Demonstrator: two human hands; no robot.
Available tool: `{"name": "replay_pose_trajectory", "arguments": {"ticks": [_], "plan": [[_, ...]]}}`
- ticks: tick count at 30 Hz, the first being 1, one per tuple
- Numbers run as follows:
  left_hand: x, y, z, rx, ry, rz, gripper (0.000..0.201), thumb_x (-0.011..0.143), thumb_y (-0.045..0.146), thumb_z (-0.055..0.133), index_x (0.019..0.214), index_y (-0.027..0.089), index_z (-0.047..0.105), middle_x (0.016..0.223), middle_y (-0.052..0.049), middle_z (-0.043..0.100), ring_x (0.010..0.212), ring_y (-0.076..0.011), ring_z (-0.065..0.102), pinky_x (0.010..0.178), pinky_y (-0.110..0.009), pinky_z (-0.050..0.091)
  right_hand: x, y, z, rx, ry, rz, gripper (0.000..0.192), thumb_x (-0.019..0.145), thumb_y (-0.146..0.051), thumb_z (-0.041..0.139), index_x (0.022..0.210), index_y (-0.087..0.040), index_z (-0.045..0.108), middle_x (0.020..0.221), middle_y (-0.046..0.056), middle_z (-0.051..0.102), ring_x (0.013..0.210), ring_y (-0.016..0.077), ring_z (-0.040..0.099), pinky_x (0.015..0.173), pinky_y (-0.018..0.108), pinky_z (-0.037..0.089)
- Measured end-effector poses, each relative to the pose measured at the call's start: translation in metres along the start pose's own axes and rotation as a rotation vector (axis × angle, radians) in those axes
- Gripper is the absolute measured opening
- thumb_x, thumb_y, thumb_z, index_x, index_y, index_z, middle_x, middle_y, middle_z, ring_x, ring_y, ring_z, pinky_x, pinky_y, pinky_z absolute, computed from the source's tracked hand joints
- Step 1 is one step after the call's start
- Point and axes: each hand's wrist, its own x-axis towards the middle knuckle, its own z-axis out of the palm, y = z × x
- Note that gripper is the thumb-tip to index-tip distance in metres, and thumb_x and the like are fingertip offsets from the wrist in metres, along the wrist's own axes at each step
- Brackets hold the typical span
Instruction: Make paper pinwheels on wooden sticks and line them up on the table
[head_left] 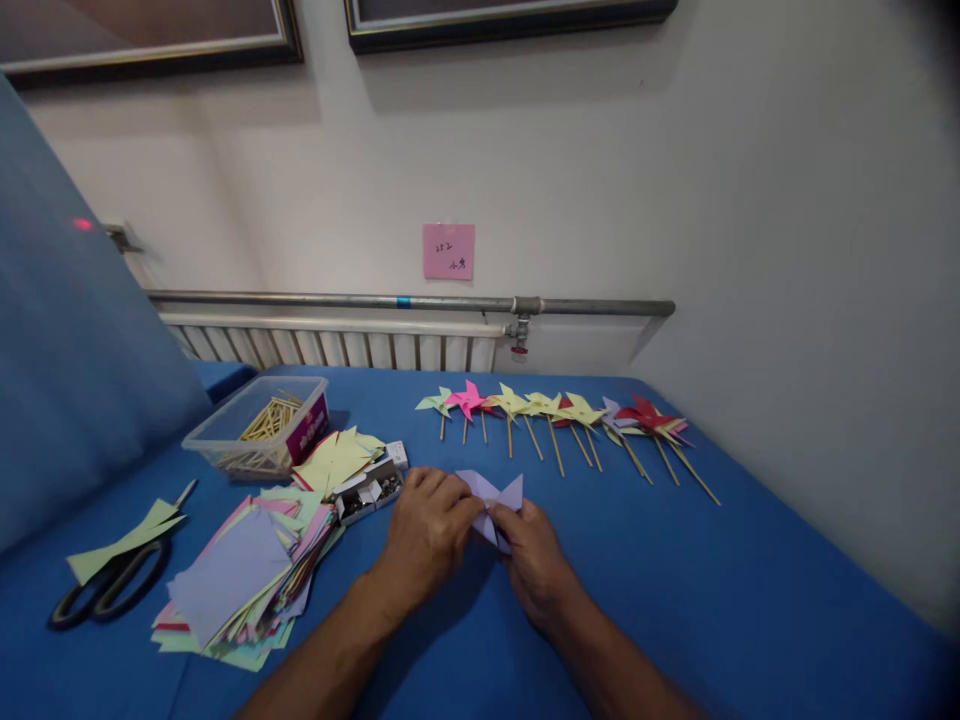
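Both forearms rise from the lower edge of the view and slant inward, the left one leaning toward the right and the right one toward the left, so that the hands come together over the middle of the blue-covered table [750, 600]. The left hand [431, 525] is turned with its back and knuckles up, its fingers bent, and thumb and fingertips drawn together on the left and central part of a lilac pinwheel [511, 495]. The right hand [536, 555] comes in from the lower right, its thumb lying on top and pointing at the centre of the paper, the other fingers mostly hidden beneath; it too is closed, pinching the piece. The pinwheel is thus held between the two hands, pointed blades showing above the fingers, and its exact centre is covered by the fingertips. Just left of the left hand sits a small box of metal pins [369, 495], with a stack of coloured paper [232, 570] beyond it and a clear tub of sticks [307, 428] behind. Scissors [114, 577] lie at the far left, partly under green paper [124, 545]. Behind the hands, a row of pinwheels on sticks [510, 401] runs along the table's back.
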Motion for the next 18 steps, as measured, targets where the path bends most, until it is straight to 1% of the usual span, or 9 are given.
{"name": "replay_pose_trajectory", "arguments": {"ticks": [2,4,9,12,14,16,17,18], "plan": [[0.0,0.0,0.0,0.017,-0.008,0.01,0.024,0.105,0.014,0.054,0.1,0.02,0.077,0.092,-0.005,0.075,0.085,-0.0212,0.06,0.081,-0.04,0.038,-0.001,-0.004,0.002,0.052,-0.008,0.021,0.025,0.07,-0.039,0.088,0.079,-0.02,0.075,0.082,0.003,0.078,0.077,0.0217,0.065,0.069,0.03,0.049],[0.001,-0.001,-0.001,0.047,-0.012,0.024,0.024,0.105,0.014,0.054,0.099,0.021,0.076,0.093,-0.005,0.075,0.086,-0.0211,0.06,0.081,-0.04,0.037,-0.003,-0.008,0.004,0.077,-0.019,0.023,0.025,0.071,-0.039,0.088,0.08,-0.019,0.075,0.082,0.003,0.077,0.076,0.0211,0.064,0.069,0.03,0.049],[0.003,0.0,-0.002,0.101,-0.006,0.033,0.024,0.106,0.015,0.055,0.095,0.02,0.075,0.094,-0.006,0.075,0.086,-0.0212,0.06,0.082,-0.041,0.038,-0.008,-0.018,0.006,0.103,-0.074,0.008,0.034,0.072,-0.043,0.09,0.092,-0.017,0.08,0.089,0.005,0.079,0.081,0.0219,0.065,0.071,0.03,0.049],[0.003,0.002,-0.002,0.102,-0.011,0.025,0.024,0.105,0.015,0.055,0.094,0.021,0.075,0.094,-0.006,0.075,0.085,-0.0213,0.061,0.082,-0.041,0.038,-0.006,-0.016,0.003,0.08,-0.094,0.037,0.036,0.071,-0.04,0.091,0.094,-0.016,0.081,0.093,0.006,0.081,0.081,0.0211,0.065,0.07,0.029,0.049],[0.003,0.002,-0.003,0.055,-0.014,0.003,0.024,0.104,0.015,0.054,0.097,0.021,0.076,0.095,-0.007,0.076,0.086,-0.0217,0.062,0.082,-0.04,0.039,-0.001,-0.011,-0.002,0.046,-0.071,0.05,0.036,0.069,-0.04,0.092,0.092,-0.015,0.081,0.091,0.006,0.081,0.078,0.0209,0.066,0.068,0.029,0.049],[0.003,0.001,-0.006,-0.058,0.008,-0.092,0.026,0.103,0.016,0.052,0.1,0.021,0.077,0.098,-0.008,0.077,0.09,-0.0227,0.063,0.084,-0.04,0.041,0.005,-0.003,-0.007,0.005,-0.022,0.044,0.037,0.066,-0.041,0.092,0.09,-0.015,0.08,0.085,0.005,0.08,0.073,0.0214,0.067,0.068,0.03,0.05],[0.003,0.0,-0.007,-0.139,0.026,-0.184,0.027,0.102,0.017,0.051,0.1,0.021,0.077,0.099,-0.008,0.077,0.092,-0.0231,0.064,0.085,-0.04,0.043,0.008,0.0,-0.009,-0.011,-0.006,0.042,0.038,0.066,-0.042,0.091,0.091,-0.015,0.08,0.083,0.005,0.08,0.073,0.022,0.067,0.069,0.031,0.051],[0.004,-0.002,-0.009,-0.23,0.043,-0.31,0.027,0.102,0.02,0.05,0.1,0.02,0.077,0.099,-0.009,0.077,0.093,-0.0232,0.065,0.086,-0.039,0.044,0.011,0.003,-0.011,-0.025,0.013,0.035,0.04,0.066,-0.042,0.091,0.093,-0.015,0.08,0.083,0.005,0.081,0.073,0.0226,0.068,0.07,0.032,0.052]]}}
